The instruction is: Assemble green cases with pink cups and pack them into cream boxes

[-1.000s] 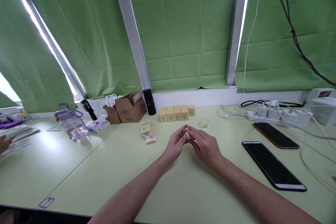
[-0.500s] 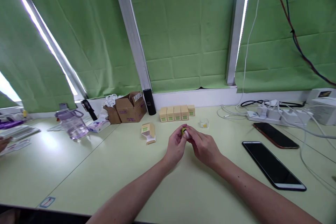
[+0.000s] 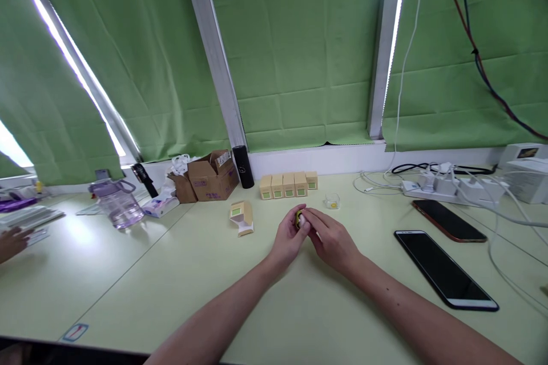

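Both my hands meet over the middle of the pale table. My left hand [image 3: 287, 238] is closed around a small yellow-green and white object [image 3: 299, 219], whose details are partly covered by fingers. The fingers of my right hand [image 3: 333, 237] pinch the same object from the other side. Just beyond them stands a small clear container [image 3: 332, 201] with something yellow inside. An opened small cardboard box [image 3: 242, 217] lies to the left of my hands. Behind is a row of several small tan boxes [image 3: 289, 185] with green labels.
Two phones [image 3: 445, 268] [image 3: 448, 220] lie at the right, near a white power strip [image 3: 454, 194] with cables. A brown carton [image 3: 214, 177], a black cylinder [image 3: 243, 166] and a purple bottle [image 3: 119, 203] stand at the back left. Another person's hand [image 3: 13, 242] is at the far left.
The small object has turned slightly between my fingers, and a dark part of it now shows. The other person's hand has come further into view at the left.
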Demonstrator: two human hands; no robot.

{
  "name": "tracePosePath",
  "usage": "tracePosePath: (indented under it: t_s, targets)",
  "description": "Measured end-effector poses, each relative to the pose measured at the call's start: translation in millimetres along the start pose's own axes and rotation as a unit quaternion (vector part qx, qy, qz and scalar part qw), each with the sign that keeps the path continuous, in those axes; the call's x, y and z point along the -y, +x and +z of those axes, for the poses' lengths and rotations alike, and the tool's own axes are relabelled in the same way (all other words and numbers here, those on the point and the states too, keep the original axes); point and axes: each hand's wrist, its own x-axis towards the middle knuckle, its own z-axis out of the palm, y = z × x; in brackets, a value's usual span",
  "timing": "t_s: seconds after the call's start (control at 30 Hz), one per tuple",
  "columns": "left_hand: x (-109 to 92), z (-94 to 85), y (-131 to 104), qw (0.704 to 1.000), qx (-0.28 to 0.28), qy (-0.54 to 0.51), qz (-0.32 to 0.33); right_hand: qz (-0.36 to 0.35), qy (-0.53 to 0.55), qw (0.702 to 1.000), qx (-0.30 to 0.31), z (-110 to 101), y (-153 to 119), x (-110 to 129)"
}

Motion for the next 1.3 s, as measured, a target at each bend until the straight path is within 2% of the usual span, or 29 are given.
tracePosePath:
  t_s: [0.2,0.87,1.07,1.17,1.3]
  targets:
    - [-0.2,0.9,2.3,1.0,-0.003,0.016,0.004,0.02,0.01,1.0,-0.009,-1.2,-0.1,2.8]
    - [2.2,0.2,2.5,1.0,-0.01,0.014,0.007,0.011,-0.003,1.0,-0.019,0.8,-0.4,2.3]
    - [-0.7,0.0,2.1,0.999,0.016,-0.043,-0.024,0.085,0.087,0.993,0.008,0.6,-2.4,2.5]
    - [0.1,-1.7,1.5,0.997,0.016,-0.07,-0.033,0.138,0.118,0.983,-0.002,2.0,-3.4,2.1]
    - [-0.3,-5.9,1.0,0.996,0.036,-0.078,-0.033,0.168,0.151,0.974,-0.003,0.5,-1.7,2.8]
